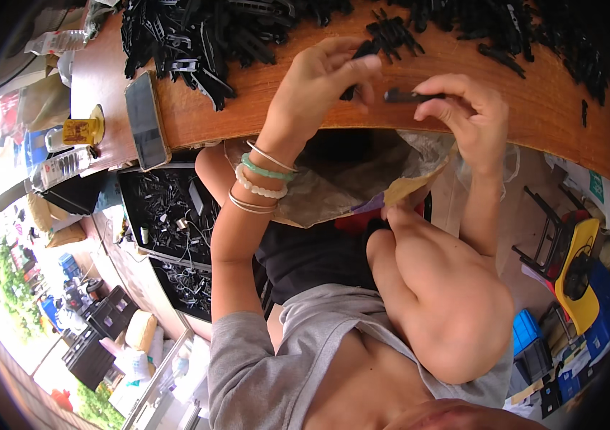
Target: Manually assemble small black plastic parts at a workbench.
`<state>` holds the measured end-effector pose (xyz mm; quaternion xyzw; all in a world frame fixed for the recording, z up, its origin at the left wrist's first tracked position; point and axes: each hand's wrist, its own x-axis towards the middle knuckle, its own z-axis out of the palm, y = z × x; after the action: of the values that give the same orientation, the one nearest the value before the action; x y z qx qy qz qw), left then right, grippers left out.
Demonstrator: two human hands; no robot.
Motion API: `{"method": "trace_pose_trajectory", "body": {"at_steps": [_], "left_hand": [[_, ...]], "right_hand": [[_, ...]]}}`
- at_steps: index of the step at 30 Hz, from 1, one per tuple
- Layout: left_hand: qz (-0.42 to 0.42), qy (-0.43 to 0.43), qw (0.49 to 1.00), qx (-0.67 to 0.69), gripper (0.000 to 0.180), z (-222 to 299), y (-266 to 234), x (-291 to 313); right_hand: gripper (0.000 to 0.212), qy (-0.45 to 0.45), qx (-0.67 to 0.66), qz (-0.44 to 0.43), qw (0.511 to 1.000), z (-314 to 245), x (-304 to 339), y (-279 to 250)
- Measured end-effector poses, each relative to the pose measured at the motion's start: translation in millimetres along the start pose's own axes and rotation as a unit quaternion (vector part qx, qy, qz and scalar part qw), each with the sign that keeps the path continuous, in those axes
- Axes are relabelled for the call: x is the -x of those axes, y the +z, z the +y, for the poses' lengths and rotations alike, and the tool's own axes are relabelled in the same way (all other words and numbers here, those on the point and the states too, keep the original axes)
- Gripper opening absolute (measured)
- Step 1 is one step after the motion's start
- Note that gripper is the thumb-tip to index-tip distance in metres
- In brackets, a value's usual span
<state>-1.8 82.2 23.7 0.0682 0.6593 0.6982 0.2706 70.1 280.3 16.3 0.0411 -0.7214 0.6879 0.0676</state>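
Over the near edge of the wooden table [197,118], my left hand [323,82] has its thumb and fingers closed on a small black plastic part [363,51], much of it hidden by the fingers. Bracelets circle that wrist. My right hand [473,115] pinches a slim dark plastic piece [402,96] between thumb and fingertips, its rounded end pointing toward the left hand. The two held pieces are apart. Just beyond the hands lies a small cluster of black plastic parts [393,36]. A large heap of black plastic parts [204,36] spreads behind my left hand.
More black parts [491,21] lie at the far right. A smartphone [145,118] and a yellow container [84,131] sit at the table's left. An open plastic bag [319,197] hangs below the edge over my lap. Black crates [168,208] stand left, a yellow stool [579,265] right.
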Motion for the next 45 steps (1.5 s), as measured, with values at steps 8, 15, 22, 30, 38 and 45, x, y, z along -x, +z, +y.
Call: {"method": "trace_pose_trajectory", "body": {"at_steps": [8,15,22,30,38,45], "left_hand": [[-0.041,-0.043,0.998,0.025,0.029,6.4,13.8,12.0],[0.001,0.206,0.957,-0.202,0.029,-5.5,24.1,27.9],[0.004,0.304,0.918,-0.253,0.03,-9.9,19.8,28.6],[-0.018,0.274,0.923,-0.271,0.03,-18.6,22.5,33.1],[0.002,0.313,0.914,-0.258,0.03,-16.7,16.2,31.0],[-0.014,0.259,0.898,-0.355,0.02,-5.9,-25.1,32.4]], "right_hand": [[0.02,-0.161,0.117,-0.014,0.98,7.4,-3.7,14.8],[0.017,-0.185,0.142,0.077,0.969,7.1,4.2,22.0],[0.027,-0.259,0.191,0.11,0.94,7.1,6.1,18.5],[0.029,-0.173,0.152,0.069,0.971,6.9,18.2,20.5],[0.028,-0.14,0.11,0.056,0.982,5.6,18.4,23.8],[0.02,-0.026,0.057,-0.079,0.995,9.0,3.7,16.2]]}}
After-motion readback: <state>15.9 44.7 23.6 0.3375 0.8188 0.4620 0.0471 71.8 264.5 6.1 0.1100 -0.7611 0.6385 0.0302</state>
